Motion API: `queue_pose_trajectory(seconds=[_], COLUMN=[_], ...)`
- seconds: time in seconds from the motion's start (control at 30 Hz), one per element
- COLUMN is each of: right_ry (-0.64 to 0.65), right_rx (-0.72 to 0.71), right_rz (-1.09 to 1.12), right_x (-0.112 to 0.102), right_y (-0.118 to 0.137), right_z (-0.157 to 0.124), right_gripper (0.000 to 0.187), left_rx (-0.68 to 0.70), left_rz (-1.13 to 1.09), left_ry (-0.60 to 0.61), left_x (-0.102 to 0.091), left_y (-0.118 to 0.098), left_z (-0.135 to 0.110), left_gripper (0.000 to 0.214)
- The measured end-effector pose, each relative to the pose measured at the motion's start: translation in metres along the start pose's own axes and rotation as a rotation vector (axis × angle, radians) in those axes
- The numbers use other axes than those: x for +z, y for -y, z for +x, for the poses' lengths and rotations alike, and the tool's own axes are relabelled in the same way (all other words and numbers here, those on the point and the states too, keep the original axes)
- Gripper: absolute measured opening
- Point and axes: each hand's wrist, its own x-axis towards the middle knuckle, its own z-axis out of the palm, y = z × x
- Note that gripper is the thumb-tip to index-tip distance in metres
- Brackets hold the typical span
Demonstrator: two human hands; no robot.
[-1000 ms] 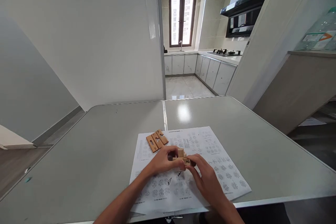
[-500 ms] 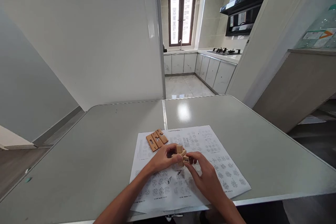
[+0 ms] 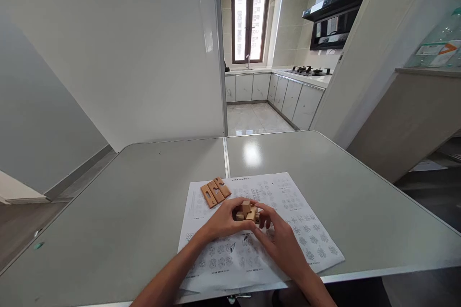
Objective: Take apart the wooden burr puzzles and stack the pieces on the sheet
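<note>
A small wooden interlocking puzzle of pale blocks sits between my two hands above the printed sheet. My left hand curls around its left and near side, thumb along the front. My right hand closes on the right side, fingertips bent against the blocks. Partly hidden by the fingers is how the pieces join. Beyond my left hand, several flat wooden pieces with cutouts and printed numbers lie side by side on the paper sheet, which is covered with small line diagrams.
The grey-green table has a seam running away from me. A small green object lies near its left edge. Past the table are a white wall panel and a kitchen with a counter. At right, a large bottle stands on a ledge.
The puzzle has been turned in my hands; the block marked 3 no longer shows plainly. My left thumb has shifted right along its near side. The flat pieces have stayed put.
</note>
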Motion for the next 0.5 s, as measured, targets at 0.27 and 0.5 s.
queue_pose_trajectory(seconds=[0.27, 0.5], right_ry=[0.086, 0.112], right_rx=[0.024, 0.062], right_rz=[0.044, 0.086], right_x=[-0.0015, -0.0022], right_y=[0.0019, 0.0027], right_z=[0.0017, 0.0023], right_gripper=[0.030, 0.038], left_rx=[0.046, 0.032], left_rz=[0.026, 0.037], left_ry=[-0.014, -0.023], left_x=[0.0009, 0.0024], left_y=[-0.0030, -0.0013], left_z=[0.0004, 0.0009], left_gripper=[0.052, 0.043])
